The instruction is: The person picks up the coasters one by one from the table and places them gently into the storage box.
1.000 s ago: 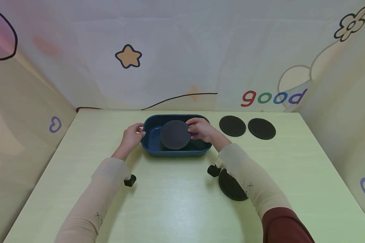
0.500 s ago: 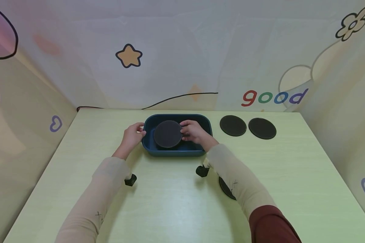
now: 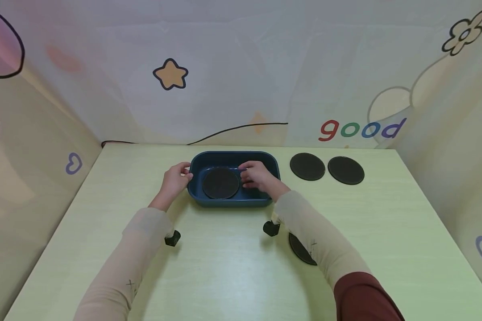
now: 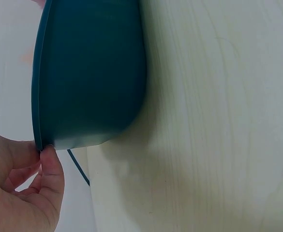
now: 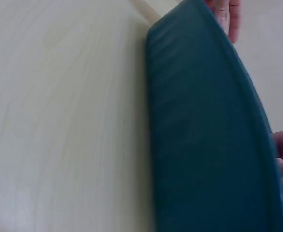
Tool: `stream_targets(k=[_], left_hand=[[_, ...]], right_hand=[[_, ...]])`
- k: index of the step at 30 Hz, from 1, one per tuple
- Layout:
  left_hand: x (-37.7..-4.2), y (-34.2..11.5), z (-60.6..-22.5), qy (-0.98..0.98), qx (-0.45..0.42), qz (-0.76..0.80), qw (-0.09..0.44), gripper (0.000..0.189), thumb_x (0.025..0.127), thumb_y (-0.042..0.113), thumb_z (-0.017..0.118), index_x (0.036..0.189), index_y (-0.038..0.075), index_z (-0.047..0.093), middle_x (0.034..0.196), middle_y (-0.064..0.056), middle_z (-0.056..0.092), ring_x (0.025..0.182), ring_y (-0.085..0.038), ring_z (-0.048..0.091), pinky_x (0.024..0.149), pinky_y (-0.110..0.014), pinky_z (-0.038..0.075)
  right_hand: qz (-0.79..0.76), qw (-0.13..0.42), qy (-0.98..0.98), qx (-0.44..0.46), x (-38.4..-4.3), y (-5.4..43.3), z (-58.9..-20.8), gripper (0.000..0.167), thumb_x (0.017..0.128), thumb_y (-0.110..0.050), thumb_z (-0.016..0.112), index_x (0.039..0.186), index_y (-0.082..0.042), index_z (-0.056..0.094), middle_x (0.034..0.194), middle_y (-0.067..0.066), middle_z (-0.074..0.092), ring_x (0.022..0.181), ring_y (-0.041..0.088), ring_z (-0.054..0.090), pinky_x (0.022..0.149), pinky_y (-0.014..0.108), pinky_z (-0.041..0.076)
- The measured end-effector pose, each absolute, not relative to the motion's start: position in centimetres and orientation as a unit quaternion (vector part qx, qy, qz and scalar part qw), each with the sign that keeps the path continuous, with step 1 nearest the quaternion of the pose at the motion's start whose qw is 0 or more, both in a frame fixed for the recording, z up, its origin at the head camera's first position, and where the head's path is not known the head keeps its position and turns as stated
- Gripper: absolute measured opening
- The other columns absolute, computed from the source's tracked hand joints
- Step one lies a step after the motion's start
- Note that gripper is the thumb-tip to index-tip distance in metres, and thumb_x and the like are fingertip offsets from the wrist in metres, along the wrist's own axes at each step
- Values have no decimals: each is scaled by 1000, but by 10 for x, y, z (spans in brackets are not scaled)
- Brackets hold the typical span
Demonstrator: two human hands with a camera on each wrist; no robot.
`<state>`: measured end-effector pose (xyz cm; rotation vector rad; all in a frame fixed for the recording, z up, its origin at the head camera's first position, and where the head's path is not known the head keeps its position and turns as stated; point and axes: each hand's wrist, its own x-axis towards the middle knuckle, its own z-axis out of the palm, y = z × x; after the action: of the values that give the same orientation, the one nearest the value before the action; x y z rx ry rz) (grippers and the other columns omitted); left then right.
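Note:
A dark blue rectangular tray (image 3: pixel 233 203) with raised walls stands at the back of the table. My left hand (image 3: pixel 176 182) pinches its left rim between thumb and fingers, plain in the left wrist view, where the tray wall (image 4: pixel 93 72) fills the top. Inside, on the left part of the floor, lies a flat black round disc (image 3: pixel 221 183). My right hand (image 3: pixel 259 176) hovers over the tray just right of that disc, fingers loosely bent and holding nothing. In the right wrist view the tray wall (image 5: pixel 204 121) hides most of this hand.
Two more black discs, a nearer one (image 3: pixel 307 166) and a farther-right one (image 3: pixel 346 170), lie right of the tray. Another disc (image 3: pixel 300 249) is partly under my right sleeve (image 3: pixel 317 240). A printed cloth wall (image 3: pixel 241 80) rises behind the table (image 3: pixel 225 267).
My right hand carried the black disc leftward over the tray, then let it go. The disc now lies flat on the tray floor. The left hand stayed on the rim.

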<state>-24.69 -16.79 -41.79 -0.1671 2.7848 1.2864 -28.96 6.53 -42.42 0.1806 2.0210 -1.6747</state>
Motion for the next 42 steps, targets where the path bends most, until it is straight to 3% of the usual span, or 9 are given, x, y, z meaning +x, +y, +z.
stream_targets(k=[16,26,42], left_hand=[[-248,-168,-419,909,-46,412,46,39,88,7,49,126,1,44,104,-17,53,89,-25,54,68,-25,49],[-249,-169,-421,909,-47,412,47,39,88,7,49,126,2,45,104,-16,53,86,-24,54,66,-22,47],[-248,-167,-418,910,-49,409,51,39,89,7,48,127,2,44,105,-16,52,88,-24,53,69,-25,48]], right_hand=[[-570,322,754,-46,-275,107,-388,37,88,-2,46,124,4,40,96,13,50,75,19,52,63,28,48],[-543,344,762,-75,-256,142,-374,27,87,-7,51,113,-2,46,90,8,51,78,22,51,64,29,48],[-453,394,790,-125,-238,197,-381,35,84,-7,52,117,4,44,86,8,56,77,23,51,66,31,47]])
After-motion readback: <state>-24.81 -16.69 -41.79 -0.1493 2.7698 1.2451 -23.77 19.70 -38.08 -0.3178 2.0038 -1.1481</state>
